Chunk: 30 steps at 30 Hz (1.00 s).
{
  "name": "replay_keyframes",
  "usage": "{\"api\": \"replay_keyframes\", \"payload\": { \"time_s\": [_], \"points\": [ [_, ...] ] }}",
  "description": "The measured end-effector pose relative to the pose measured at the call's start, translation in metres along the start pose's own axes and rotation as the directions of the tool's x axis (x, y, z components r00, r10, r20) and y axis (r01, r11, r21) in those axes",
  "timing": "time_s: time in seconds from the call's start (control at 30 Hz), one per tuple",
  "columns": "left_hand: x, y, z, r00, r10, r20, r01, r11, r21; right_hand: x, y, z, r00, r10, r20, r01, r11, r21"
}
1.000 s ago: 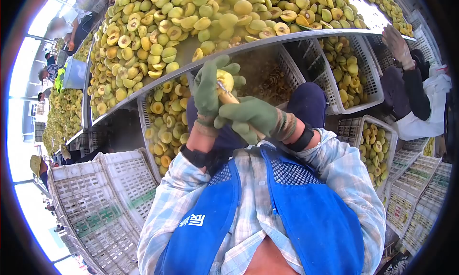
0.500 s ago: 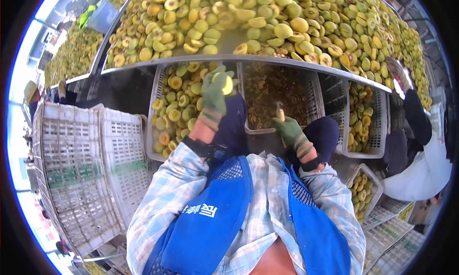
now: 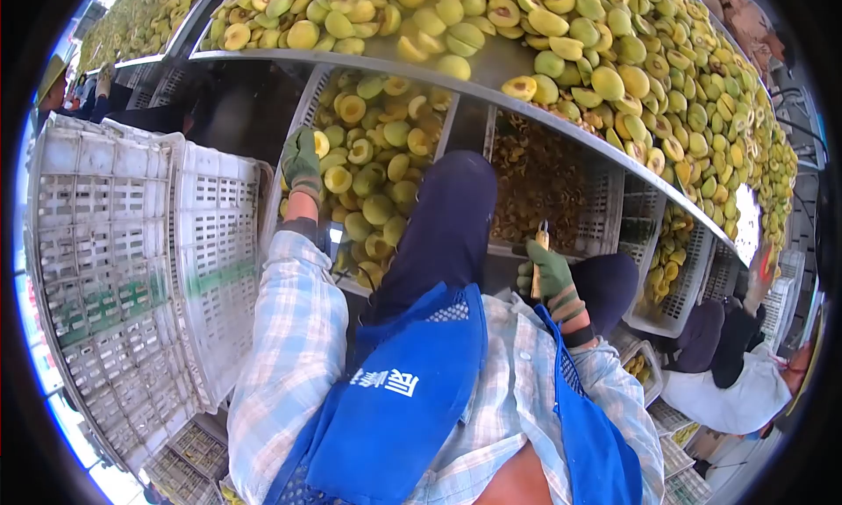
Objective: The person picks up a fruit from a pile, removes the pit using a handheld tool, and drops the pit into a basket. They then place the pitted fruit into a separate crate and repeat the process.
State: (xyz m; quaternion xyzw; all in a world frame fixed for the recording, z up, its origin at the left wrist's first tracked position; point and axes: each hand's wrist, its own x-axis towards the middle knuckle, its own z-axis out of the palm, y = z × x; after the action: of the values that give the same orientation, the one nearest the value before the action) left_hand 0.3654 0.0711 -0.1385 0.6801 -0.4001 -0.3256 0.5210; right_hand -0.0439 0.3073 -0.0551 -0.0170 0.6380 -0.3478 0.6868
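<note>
My left hand [image 3: 301, 161], in a green glove, is at the left rim of a crate [image 3: 309, 101] of halved yellow-green fruit [image 3: 377, 208]. Its fingers look curled. A fruit half [image 3: 321, 143] shows right beside them; whether they grip it, the rim or something else cannot be made out. My right hand [image 3: 553, 272], also gloved, is closed around a wooden-handled tool [image 3: 541, 237] with a short metal tip pointing up and away. Beyond it stands a crate [image 3: 605, 208] of brown pits and scraps [image 3: 535, 176].
A metal-edged table [image 3: 491, 93] heaped with whole and halved fruit runs across in front. Stacked white crates [image 3: 114, 259] stand at my left. On the right, a co-worker in a white top [image 3: 724, 395] sits near another fruit crate [image 3: 671, 308]. My knee [image 3: 456, 185] is between the two crates.
My left hand has moved left, from above the fruit crate to its left rim; the fruit half it held no longer shows clearly. My view has tilted. The right hand still holds the tool.
</note>
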Motion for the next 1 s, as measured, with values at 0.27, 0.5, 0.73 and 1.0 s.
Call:
{"api": "replay_keyframes", "payload": {
  "time_s": [0.27,0.5,0.73,1.0],
  "points": [
    [0.049,-0.029,0.031,0.933,0.346,0.098,-0.217,0.324,0.921,0.009,-0.007,0.008,0.998,0.059,-0.004,-0.059,0.998,0.030],
    [0.073,0.017,0.020,0.926,0.371,-0.075,-0.241,0.730,0.640,0.014,-0.017,0.025,0.992,0.075,-0.106,-0.077,0.997,-0.013],
    [0.098,0.162,0.074,0.542,0.840,0.038,-0.785,0.490,0.380,0.030,-0.019,0.033,0.997,0.011,-0.074,-0.018,0.996,-0.092],
    [0.129,0.169,0.140,0.656,0.715,0.242,-0.685,0.430,0.588,0.005,-0.030,0.043,0.984,-0.084,-0.154,0.068,0.992,-0.107]
  ]
}}
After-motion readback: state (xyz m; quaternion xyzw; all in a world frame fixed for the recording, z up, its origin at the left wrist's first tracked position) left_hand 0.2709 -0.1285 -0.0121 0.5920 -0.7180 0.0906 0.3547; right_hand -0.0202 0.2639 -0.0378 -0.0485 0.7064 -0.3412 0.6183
